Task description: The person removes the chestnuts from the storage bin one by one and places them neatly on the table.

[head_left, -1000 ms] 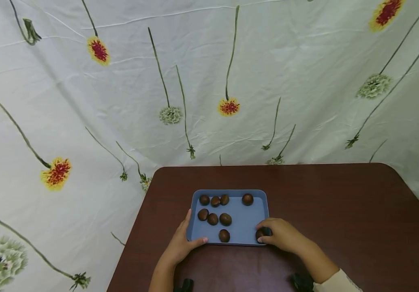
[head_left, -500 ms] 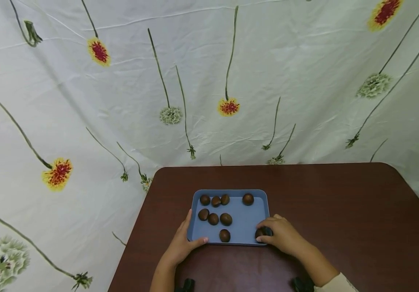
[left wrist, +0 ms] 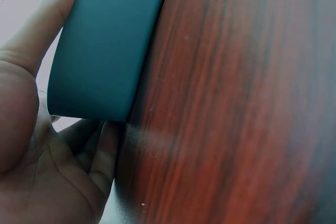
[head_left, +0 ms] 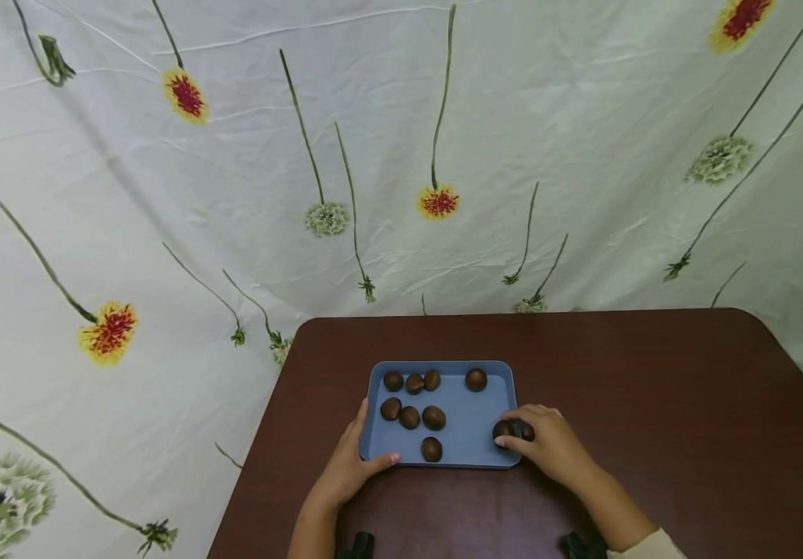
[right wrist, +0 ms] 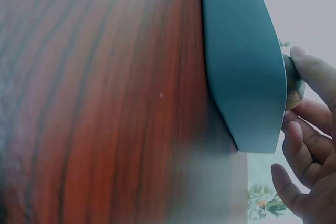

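A shallow blue tray (head_left: 467,431) sits on the table with several round, glossy brown chestnuts (head_left: 433,418) in it. My left hand (head_left: 347,464) holds its front left corner, thumb on the front rim and fingers along the left side. In the left wrist view, that thumb lies along the rim of the tray (left wrist: 105,51). At the tray's right side, my right hand (head_left: 548,441) pinches one chestnut (head_left: 503,434) between thumb and fingers. The right wrist view shows part of this chestnut (right wrist: 294,83) just past the tray wall (right wrist: 244,61). Whether it touches the tray floor is hidden.
The dark red-brown wooden table (head_left: 639,388) reaches back to a white cloth (head_left: 255,140) printed with flowers. Another chestnut (head_left: 476,379) lies alone near the tray's back right corner. Dark objects (head_left: 363,545) show near both forearms at the bottom edge.
My right hand has shifted slightly back along the tray's right side, and the pinched chestnut has moved with it. My left hand and the other chestnuts stay in place.
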A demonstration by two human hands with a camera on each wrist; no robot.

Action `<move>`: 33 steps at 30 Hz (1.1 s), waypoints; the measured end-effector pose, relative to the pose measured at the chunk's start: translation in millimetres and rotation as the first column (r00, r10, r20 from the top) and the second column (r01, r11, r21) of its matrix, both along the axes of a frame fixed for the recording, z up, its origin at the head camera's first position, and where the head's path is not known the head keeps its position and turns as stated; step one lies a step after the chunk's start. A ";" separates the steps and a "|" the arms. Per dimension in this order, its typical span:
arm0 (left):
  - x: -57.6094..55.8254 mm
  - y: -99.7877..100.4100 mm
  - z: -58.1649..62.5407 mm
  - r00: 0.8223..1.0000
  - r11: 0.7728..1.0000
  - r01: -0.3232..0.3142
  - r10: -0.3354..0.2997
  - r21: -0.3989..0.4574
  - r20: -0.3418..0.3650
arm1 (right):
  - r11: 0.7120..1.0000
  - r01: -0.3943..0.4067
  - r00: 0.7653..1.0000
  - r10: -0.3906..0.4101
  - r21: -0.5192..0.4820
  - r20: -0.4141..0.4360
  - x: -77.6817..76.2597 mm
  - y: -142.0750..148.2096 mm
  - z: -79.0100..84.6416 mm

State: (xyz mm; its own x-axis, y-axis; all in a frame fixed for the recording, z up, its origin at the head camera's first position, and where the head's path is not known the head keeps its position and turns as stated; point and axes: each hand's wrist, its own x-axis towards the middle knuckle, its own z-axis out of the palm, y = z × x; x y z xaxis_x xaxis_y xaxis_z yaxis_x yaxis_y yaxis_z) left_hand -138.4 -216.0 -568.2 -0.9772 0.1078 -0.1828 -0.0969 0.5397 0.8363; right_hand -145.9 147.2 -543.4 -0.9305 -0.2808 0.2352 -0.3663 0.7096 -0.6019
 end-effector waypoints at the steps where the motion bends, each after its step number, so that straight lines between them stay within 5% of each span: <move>1: 0.0 -0.2 0.1 1.000 1.000 0.000 0.000 -0.001 0.000 | 1.000 0.010 1.000 -0.010 -0.007 0.012 -0.2 0.8 0.8; 15: 0.8 -1.7 0.3 1.000 1.000 -0.007 0.007 -0.017 0.006 | 0.978 0.156 0.988 -0.153 -0.139 0.036 -10.7 22.8 3.2; 23: 1.1 -1.3 0.8 1.000 1.000 -0.010 0.010 -0.010 0.008 | 0.975 0.202 0.976 -0.193 -0.097 0.097 -18.8 36.3 -1.9; 33: -0.4 -0.2 -0.6 0.999 1.000 -0.013 0.013 0.007 0.029 | 0.987 0.161 0.977 -0.157 -0.019 0.144 -27.0 41.6 -9.9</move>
State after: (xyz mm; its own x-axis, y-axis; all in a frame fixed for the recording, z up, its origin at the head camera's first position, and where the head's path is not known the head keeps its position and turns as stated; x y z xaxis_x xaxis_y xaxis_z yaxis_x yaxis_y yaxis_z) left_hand -138.7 -216.2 -568.8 -0.9729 0.0965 -0.2103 -0.1280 0.5325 0.8367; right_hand -172.8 188.8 -553.3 -0.9871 -0.1214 0.1042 -0.1599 0.7324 -0.6618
